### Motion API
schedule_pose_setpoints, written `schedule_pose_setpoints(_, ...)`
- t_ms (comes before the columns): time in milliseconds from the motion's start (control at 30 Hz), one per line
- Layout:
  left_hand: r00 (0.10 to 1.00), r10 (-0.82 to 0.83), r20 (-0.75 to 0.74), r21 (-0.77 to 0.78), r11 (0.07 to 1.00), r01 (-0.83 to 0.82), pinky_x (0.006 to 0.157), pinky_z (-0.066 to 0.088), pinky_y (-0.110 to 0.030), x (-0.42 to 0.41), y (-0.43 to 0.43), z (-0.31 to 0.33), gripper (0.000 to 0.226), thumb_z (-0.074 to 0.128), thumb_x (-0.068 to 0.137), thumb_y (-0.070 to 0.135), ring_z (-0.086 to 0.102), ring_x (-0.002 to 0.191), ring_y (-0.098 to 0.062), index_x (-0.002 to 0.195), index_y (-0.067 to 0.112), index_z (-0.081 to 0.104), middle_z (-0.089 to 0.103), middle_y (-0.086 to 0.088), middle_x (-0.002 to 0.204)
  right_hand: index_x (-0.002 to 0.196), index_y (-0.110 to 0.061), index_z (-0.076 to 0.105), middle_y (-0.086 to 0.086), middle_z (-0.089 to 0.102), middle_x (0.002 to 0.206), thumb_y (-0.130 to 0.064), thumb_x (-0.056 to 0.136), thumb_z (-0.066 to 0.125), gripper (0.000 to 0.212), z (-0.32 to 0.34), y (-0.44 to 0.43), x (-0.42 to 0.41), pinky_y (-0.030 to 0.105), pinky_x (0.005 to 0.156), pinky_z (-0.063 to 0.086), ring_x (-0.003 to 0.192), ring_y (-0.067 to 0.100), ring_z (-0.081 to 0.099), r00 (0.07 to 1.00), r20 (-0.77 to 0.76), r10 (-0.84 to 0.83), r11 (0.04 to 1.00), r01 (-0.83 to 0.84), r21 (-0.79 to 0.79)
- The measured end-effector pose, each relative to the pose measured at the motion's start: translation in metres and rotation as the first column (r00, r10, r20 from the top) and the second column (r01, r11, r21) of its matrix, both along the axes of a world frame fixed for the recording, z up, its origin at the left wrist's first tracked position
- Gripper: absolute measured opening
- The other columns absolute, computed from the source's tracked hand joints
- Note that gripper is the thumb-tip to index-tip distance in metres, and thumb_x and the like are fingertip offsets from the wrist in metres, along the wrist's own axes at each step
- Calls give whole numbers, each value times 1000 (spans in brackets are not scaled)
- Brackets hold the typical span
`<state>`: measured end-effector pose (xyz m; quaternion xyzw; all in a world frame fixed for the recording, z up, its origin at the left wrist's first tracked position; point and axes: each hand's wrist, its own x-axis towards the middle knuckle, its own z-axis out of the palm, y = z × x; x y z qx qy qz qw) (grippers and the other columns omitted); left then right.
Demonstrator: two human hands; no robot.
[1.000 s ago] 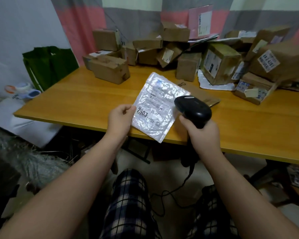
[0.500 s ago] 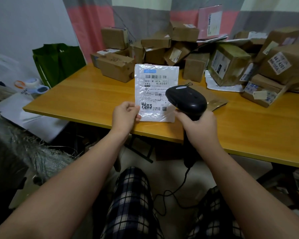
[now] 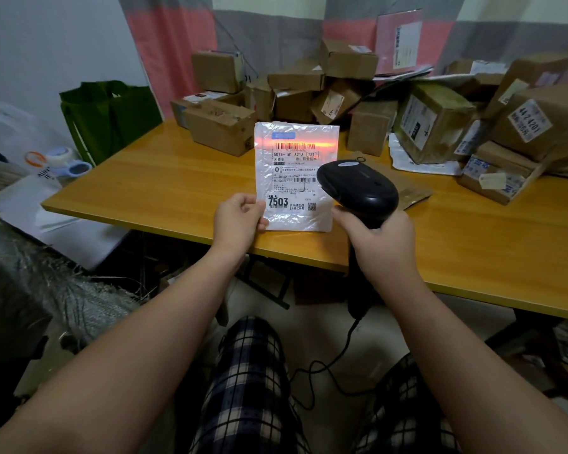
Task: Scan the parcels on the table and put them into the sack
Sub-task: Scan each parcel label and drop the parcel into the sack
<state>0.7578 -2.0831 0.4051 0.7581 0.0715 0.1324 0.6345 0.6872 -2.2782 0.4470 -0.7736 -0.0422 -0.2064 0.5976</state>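
Note:
My left hand [image 3: 238, 221] pinches the lower left corner of a flat white plastic parcel [image 3: 294, 178], held upright over the table's front edge with its label facing me. My right hand [image 3: 379, 239] grips the handle of a black barcode scanner [image 3: 358, 188], whose head points at the parcel from the right. A red scan line lies across the barcode near the parcel's top. The woven sack [image 3: 30, 290] lies on the floor to my left, partly out of view.
Several cardboard parcels [image 3: 433, 122] are piled along the back and right of the wooden table [image 3: 164, 188]. A flat brown envelope [image 3: 410, 191] lies behind the scanner. A green bag [image 3: 109, 116] stands at the table's left end. The scanner cable trails to the floor.
I turned the parcel from tilted to upright and square to me. The scanner moved closer to it, and its red scan line now shines on the barcode.

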Motion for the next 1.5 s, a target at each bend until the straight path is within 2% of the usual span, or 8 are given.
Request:
schedule_pose_setpoints(433, 999, 13, 46, -3, 1000, -13, 57, 49, -22, -6, 6, 3, 3, 60, 93, 13, 54, 53, -7, 97, 13, 60, 59, 0, 66, 85, -32, 63, -13, 65, 79, -29, 79, 75, 14, -1, 5, -1, 9, 62, 43, 78, -5, 60, 999, -26, 24, 999, -24, -22)
schedule_pose_setpoints(667, 963, 203, 176, -22, 979, -203, 52, 45, -17, -78, 72, 10, 12, 62, 92, 11, 53, 50, -3, 85, 20, 62, 61, 2, 62, 72, -30, 64, -6, 67, 67, -36, 74, 77, 14, -2, 67, -8, 18, 56, 45, 66, 1, 61, 966, -1, 257, 965, -257, -48)
schedule_pose_setpoints(800, 870, 456, 187, 19, 884, -467, 51, 45, -13, -165, 146, -12, 17, 62, 91, 8, 55, 50, 2, 82, 22, 64, 64, 11, 58, 64, -12, 63, -6, 61, 53, -33, 73, 79, 28, -26, 141, -22, 16, 49, 38, 50, 6, 53, 893, -81, 443, 890, -449, -78)
schedule_pose_setpoints(1000, 628, 778, 4, 241, 609, -756, 57, 46, -13, -293, 254, -68, 8, 61, 93, 15, 59, 59, 5, 87, 19, 65, 66, 9, 69, 84, -18, 70, -3, 72, 80, -29, 74, 80, 19, -65, 255, -64, 39, 74, 57, 78, 7, 66, 699, -215, 682, 674, -715, -187)
schedule_pose_setpoints(1100, 519, 854, -47, 457, 480, -749, 65, 42, -23, -330, 295, -84, 7, 59, 94, 17, 59, 72, -9, 95, 13, 65, 64, 3, 80, 82, -11, 68, 3, 68, 73, -34, 74, 78, 26, -78, 296, -75, 40, 65, 54, 75, 16, 65, 634, -228, 739, 567, -768, -298)
schedule_pose_setpoints(1200, 447, 894, -24, 574, 378, -726, 67, 38, -26, -349, 321, -91, 10, 57, 94, 16, 61, 78, -21, 95, 10, 65, 64, 0, 82, 64, -29, 54, -13, 54, 60, -46, 69, 76, 28, -89, 322, -78, 24, 50, 37, 62, 5, 54, 622, -227, 749, 522, -766, -376)
schedule_pose_setpoints(1300, 513, 857, -36, 737, 370, -566, 69, 47, -38, -341, 331, -94, 13, 55, 95, 16, 62, 84, -34, 93, 5, 62, 66, -15, 88, 58, -28, 49, -10, 55, 59, -45, 70, 78, 36, -103, 340, -75, 25, 52, 40, 61, 8, 55, 635, -252, 730, 513, -753, -412)
schedule_pose_setpoints(1500, 586, 806, -83, 945, 250, -210, 63, 32, -37, -305, 343, -99, 14, 52, 93, 17, 56, 95, -39, 99, 4, 53, 60, -18, 100, 63, -25, 55, -11, 59, 61, -42, 71, 78, 29, -127, 351, -71, 25, 53, 47, 62, -4, 56, 624, -330, 709, 494, -773, -399)
